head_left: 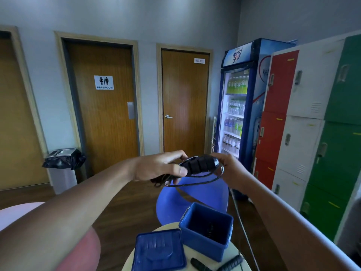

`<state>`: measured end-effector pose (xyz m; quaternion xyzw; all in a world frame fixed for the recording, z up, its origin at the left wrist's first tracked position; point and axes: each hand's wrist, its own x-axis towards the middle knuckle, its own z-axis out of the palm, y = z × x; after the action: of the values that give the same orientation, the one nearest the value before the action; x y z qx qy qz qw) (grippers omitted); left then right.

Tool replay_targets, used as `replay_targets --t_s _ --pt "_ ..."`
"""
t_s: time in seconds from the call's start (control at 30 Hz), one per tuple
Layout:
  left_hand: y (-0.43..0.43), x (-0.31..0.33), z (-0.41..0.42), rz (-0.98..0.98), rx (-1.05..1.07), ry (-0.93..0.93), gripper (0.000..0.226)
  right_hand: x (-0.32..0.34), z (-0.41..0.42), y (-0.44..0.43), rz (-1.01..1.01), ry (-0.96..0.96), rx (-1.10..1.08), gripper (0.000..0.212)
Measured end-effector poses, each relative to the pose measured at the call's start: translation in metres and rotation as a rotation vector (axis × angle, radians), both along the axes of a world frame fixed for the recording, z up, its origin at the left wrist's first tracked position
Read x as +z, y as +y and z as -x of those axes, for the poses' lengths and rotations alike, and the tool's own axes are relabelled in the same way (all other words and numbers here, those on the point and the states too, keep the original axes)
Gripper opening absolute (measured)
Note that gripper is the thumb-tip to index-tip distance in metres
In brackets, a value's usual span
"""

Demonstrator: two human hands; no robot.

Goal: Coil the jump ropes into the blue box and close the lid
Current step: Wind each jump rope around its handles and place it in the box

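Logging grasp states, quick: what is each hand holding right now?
Left hand: grips the black jump rope by its bundled handles.
Right hand: holds the same rope at the handles' other end.

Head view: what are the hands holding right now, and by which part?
A black jump rope. The left hand grips its bundled handles at one end, thumb on top; the right hand holds the other end.

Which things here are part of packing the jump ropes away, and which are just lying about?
For the job: coiled jump rope held by left hand and right hand; second rope's handles; blue box; lid.
Lying about: blue chair; bin; drinks fridge; lockers.
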<state>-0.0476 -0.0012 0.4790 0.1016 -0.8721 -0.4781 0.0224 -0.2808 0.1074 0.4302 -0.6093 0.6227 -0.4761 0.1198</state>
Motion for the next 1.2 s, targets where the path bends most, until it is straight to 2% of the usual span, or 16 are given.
replay_targets --t_s 0.03,0.1,0.13,0.2,0.3,0.37,0.47,0.5,0.67,0.73,0.83,0.9,0.97,1.03,1.2 --pt "-0.002 -0.001 0.0 -0.032 -0.014 -0.003 0.055 -0.008 -0.005 -0.002 -0.019 -0.096 -0.023 0.042" --pt "-0.002 -0.003 0.001 -0.075 -0.008 0.006 0.061 -0.021 -0.013 -0.009 -0.063 -0.278 -0.059 0.022" --pt "-0.002 -0.004 0.002 -0.079 0.01 0.021 0.062 -0.028 -0.015 -0.013 -0.066 -0.296 -0.059 0.027" --pt "-0.004 -0.004 0.003 -0.044 0.095 0.067 0.06 -0.036 -0.02 -0.018 -0.076 -0.221 -0.036 0.036" --pt "-0.013 0.001 0.004 -0.006 0.256 0.157 0.062 -0.038 -0.026 -0.017 -0.097 -0.14 -0.004 0.023" --pt "-0.021 0.01 0.003 0.184 0.383 0.191 0.066 -0.038 -0.026 -0.016 -0.15 -0.118 -0.003 0.021" --pt "-0.036 0.017 0.003 0.662 0.545 0.141 0.064 -0.038 -0.018 -0.016 -0.188 -0.053 -0.04 0.015" --pt "-0.041 0.017 0.004 0.753 0.58 0.145 0.064 -0.036 -0.016 -0.015 -0.186 -0.013 -0.049 0.015" --pt "-0.054 0.016 0.011 0.906 0.691 0.23 0.053 -0.022 -0.019 -0.012 -0.252 0.184 -0.016 0.014" --pt "-0.052 0.013 0.016 1.108 0.706 0.177 0.054 -0.01 -0.024 -0.007 -0.283 0.289 0.007 0.016" --pt "-0.05 0.0 0.02 1.331 0.684 0.037 0.059 0.015 -0.025 0.003 -0.206 0.451 -0.003 0.016" --pt "-0.051 -0.007 0.02 1.359 0.643 -0.026 0.056 0.033 -0.023 0.007 -0.137 0.53 -0.02 0.018" --pt "-0.048 -0.012 0.019 1.313 0.559 -0.032 0.049 0.048 -0.016 0.009 -0.098 0.651 -0.07 0.02" --pt "-0.038 -0.013 0.017 1.26 0.454 -0.03 0.043 0.059 -0.008 0.013 -0.047 0.679 -0.105 0.021" --pt "-0.007 0.003 0.005 1.069 0.229 -0.017 0.052 0.071 0.01 0.02 0.068 0.347 -0.108 0.014"
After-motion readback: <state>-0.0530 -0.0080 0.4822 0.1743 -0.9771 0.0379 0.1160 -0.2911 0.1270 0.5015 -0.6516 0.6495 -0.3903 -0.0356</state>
